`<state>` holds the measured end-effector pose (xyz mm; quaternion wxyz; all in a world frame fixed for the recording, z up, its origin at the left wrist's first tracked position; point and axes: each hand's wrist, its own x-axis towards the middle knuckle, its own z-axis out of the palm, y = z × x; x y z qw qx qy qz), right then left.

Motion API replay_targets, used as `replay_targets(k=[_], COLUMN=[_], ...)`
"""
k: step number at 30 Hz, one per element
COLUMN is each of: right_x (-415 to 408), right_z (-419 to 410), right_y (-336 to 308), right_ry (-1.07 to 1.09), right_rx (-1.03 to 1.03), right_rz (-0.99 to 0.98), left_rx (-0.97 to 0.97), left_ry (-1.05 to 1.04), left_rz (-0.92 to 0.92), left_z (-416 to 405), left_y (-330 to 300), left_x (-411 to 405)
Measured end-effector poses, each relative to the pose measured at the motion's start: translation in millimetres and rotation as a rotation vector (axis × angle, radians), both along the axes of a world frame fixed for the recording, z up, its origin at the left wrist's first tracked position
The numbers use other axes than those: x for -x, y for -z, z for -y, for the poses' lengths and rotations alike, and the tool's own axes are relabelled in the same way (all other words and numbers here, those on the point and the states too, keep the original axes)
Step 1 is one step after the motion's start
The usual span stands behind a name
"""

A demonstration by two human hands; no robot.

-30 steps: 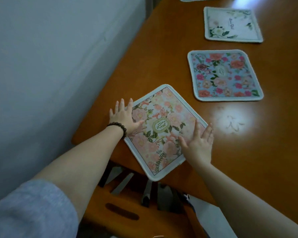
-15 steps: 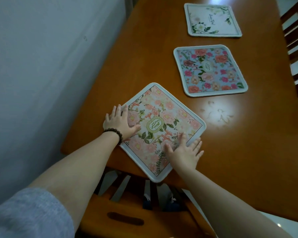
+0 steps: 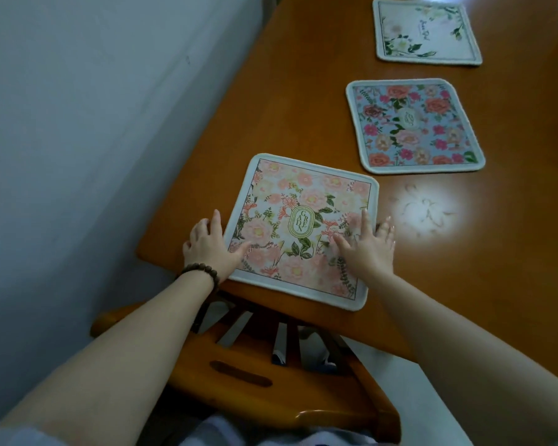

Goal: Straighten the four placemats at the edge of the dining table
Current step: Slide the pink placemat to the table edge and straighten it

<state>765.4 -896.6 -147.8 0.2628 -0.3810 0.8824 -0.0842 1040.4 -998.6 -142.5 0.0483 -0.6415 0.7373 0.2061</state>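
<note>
A: While both hands lay spread on the nearest placemat [image 3: 303, 226], which sat at the near end of the table [image 3: 303, 101] with its front border just over the table's edge, how were they placed?

B: The left hand [image 3: 208, 247] rested open at the mat's left border, thumb on the fabric and fingers on the wood beside it. The right hand [image 3: 366, 243] pressed flat, fingers splayed, on the mat's right side, its outer fingers past the border. Neither hand gripped anything; both only bore down.

A: How did the mat appear likely to handle?

B: It looked thin, light and flexible, a flat cloth with a stitched white rim. On polished wood it probably slid easily, so flat palm pressure near two opposite borders seemed the sensible hold; pinching one corner would likely have folded it.

A: And the others?

B: The blue floral mat [image 3: 413, 127] and the white floral mat [image 3: 426, 30] lay farther along the table, well apart. The fourth was out of view.
</note>
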Motion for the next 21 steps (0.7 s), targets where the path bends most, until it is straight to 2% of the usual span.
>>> replay_targets(k=[4, 11, 21], right_x=[-29, -79, -83], right_z=[-45, -65, -51], right_y=[1, 4, -3], right_ry=[0.067, -0.061, -0.063], right_rx=[-0.030, -0.117, -0.107], right_rz=[0.010, 0.009, 0.057], left_rx=[-0.082, -0.202, -0.263], left_ry=[0.125, 0.411, 0.391], left_rz=[0.039, 0.220, 0.321], left_z=[10, -2, 32], left_y=[-1, 10, -3], left_x=[-10, -12, -34])
